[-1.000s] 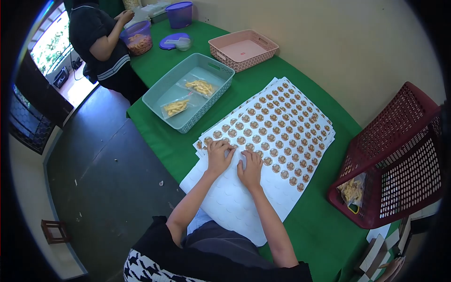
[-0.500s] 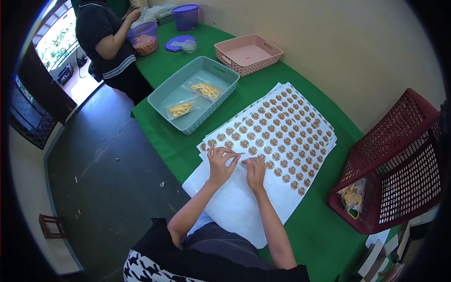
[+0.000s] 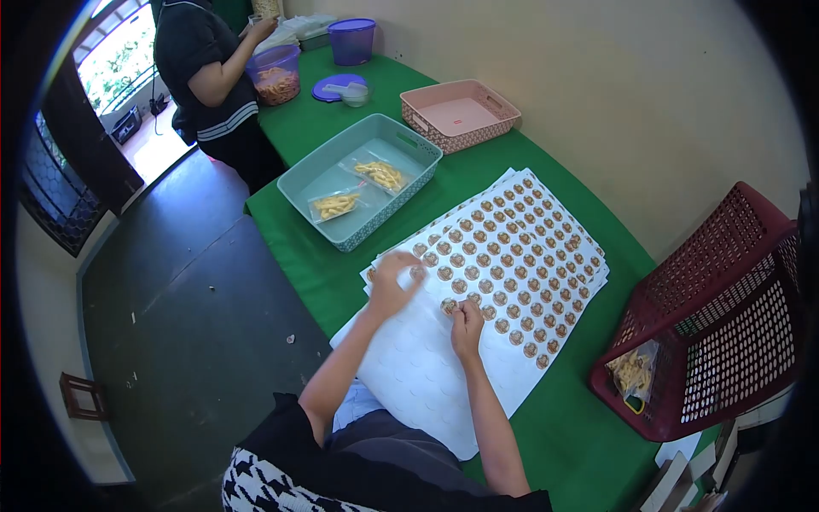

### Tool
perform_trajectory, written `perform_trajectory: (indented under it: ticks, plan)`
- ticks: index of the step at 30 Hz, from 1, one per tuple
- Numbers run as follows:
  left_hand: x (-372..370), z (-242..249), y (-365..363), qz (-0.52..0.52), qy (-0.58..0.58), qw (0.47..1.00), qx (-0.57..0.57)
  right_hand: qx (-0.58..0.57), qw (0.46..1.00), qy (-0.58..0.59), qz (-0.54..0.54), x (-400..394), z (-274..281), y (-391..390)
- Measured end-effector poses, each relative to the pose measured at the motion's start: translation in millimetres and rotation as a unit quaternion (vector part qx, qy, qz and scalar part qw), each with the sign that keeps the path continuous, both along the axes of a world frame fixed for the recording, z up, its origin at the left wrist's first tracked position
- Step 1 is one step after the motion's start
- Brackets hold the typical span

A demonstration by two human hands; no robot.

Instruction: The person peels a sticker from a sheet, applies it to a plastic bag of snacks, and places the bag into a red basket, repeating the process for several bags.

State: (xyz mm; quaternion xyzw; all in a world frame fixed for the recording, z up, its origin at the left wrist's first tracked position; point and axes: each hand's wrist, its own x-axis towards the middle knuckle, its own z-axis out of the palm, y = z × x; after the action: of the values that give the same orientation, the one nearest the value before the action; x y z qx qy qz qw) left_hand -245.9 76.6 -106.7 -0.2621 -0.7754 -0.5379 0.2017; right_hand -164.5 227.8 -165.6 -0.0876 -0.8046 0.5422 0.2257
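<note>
Change: right hand [image 3: 466, 317] has lifted a round sticker [image 3: 448, 305] off the sticker sheet [image 3: 503, 247], fingers pinched on it.
Left hand [image 3: 391, 282]: fingers spread flat, still pressing the sheet mid-frame.

sticker print [image 3: 499, 256] — too small to read | red basket [image 3: 725, 299] — cut by edge

two snack bags [image 3: 358, 189] lie in the teal tray [image 3: 317, 171], one more in the red basket [image 3: 725, 282]. there is one pink basket [image 3: 459, 111], two purple tubs [image 3: 351, 40] at the green tabletop's [image 3: 589, 427] far end.
</note>
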Motion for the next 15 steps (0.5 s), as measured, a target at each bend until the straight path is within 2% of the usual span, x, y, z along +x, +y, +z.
perform_trajectory:
  ticks: [3, 5, 6, 8, 9, 11, 12, 14, 15]
  plan:
    - [-54, 26, -33, 0.115, 0.008, 0.993, -0.037, 0.045, 0.999, 0.014, 0.010, 0, 2, -1]
    - [-99, 10, -59, 0.155, -0.037, 0.980, -0.121, 0.038, 0.999, 0.009, 0.010, 1, 3, -2]
    - [-113, 2, -69, 0.156, -0.034, 0.980, -0.120, 0.032, 0.999, 0.002, 0.008, 1, 4, -2]
    - [-135, -4, -83, 0.157, -0.128, 0.931, -0.305, 0.041, 0.999, 0.034, -0.004, -1, 2, -4]
    - [-140, -1, -86, 0.155, -0.122, 0.932, -0.303, 0.047, 0.997, 0.060, -0.018, -2, 3, -4]
    - [-148, 2, -88, 0.143, -0.190, 0.865, -0.443, 0.049, 0.996, 0.066, -0.019, -2, 2, -3]
    - [-153, 0, -89, 0.140, -0.186, 0.866, -0.443, 0.051, 0.996, 0.068, -0.014, -2, 2, -3]
    - [-162, -5, -88, 0.201, -0.199, 0.823, -0.493, 0.052, 0.997, 0.060, -0.018, -1, 2, -4]
    - [-166, -4, -90, 0.199, -0.196, 0.825, -0.491, 0.037, 0.999, 0.037, -0.009, 0, 3, -3]
